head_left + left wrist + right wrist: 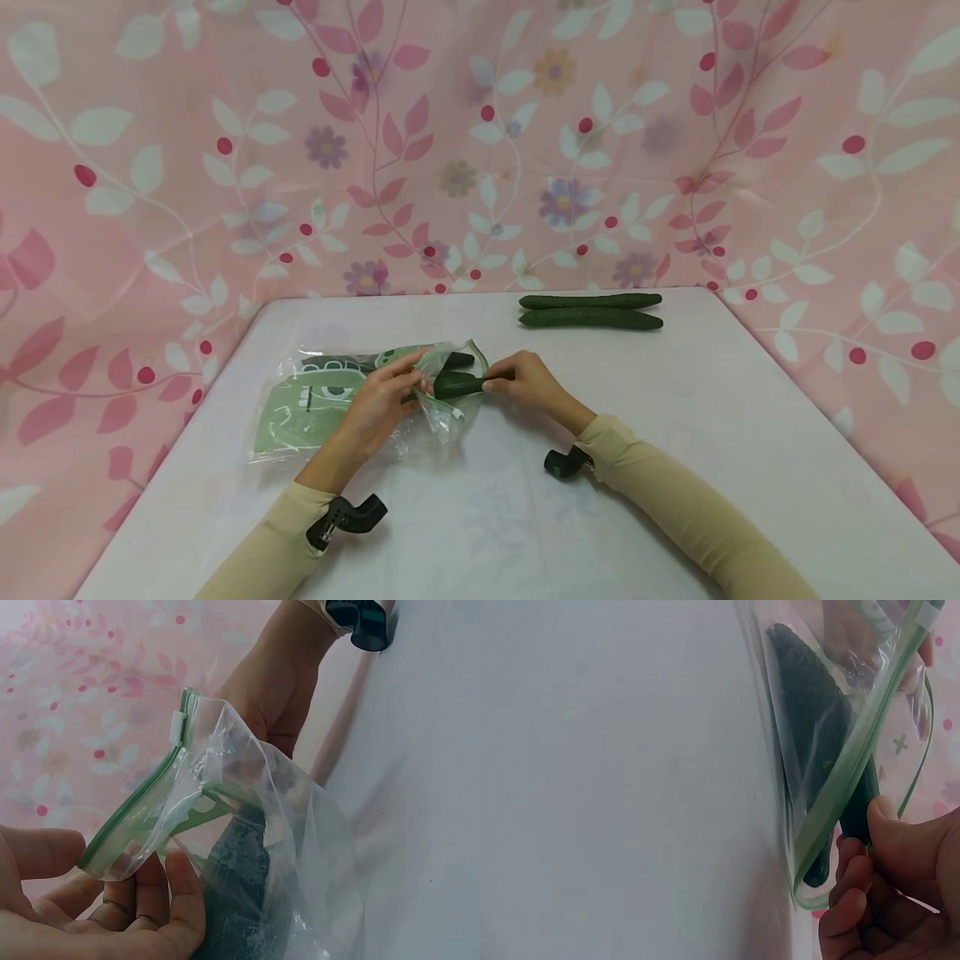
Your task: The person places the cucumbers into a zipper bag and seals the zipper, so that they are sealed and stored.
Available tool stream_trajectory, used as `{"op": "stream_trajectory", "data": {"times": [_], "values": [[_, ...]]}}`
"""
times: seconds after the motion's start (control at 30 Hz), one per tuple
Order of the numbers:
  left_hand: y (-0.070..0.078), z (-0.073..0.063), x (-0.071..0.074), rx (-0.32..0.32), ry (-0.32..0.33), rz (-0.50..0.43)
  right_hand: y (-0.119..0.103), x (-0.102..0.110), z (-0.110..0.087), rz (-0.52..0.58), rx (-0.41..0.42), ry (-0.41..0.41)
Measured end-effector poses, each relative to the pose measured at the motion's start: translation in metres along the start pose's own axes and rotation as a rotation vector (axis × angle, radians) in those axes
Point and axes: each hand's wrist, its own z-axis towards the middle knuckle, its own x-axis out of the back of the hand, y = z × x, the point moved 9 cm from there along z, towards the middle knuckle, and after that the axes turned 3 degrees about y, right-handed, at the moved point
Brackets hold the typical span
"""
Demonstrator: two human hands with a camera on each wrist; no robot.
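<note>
Left of the left fingers (186,900): clear green-printed bag (307,421), its body lying on the desk (525,533)
Left fingers: narrow, holding the bag's green-edged rim
Between both hands' fingers: held cucumber (456,385), partly inside the open bag, near a bagged cucumber (459,361)
Right fingers (847,911): narrow, pinching the held cucumber's end
Beyond the right fingers: two loose cucumbers (590,319), side by side
</note>
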Motion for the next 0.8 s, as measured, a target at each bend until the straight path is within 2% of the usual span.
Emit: {"op": "stream_trajectory", "data": {"times": [0.17,0.43,0.57,0.7,0.8], "values": [[0.0,0.0,0.0,0.0,0.0,0.006,-0.005,-0.009,0.005,-0.004,0.01,-0.007],[0.0,-0.001,0.0,0.001,0.004,0.003,-0.009,-0.021,0.012,0.01,-0.026,-0.013],[-0.001,-0.001,0.001,0.007,0.001,-0.002,-0.004,-0.027,0.012,-0.002,-0.056,-0.05],[-0.002,0.0,0.001,0.018,0.008,-0.014,0.0,-0.025,0.01,-0.003,-0.086,-0.078],[-0.001,-0.001,0.001,0.017,0.012,-0.017,0.002,-0.015,0.007,-0.01,-0.093,-0.058]]}}
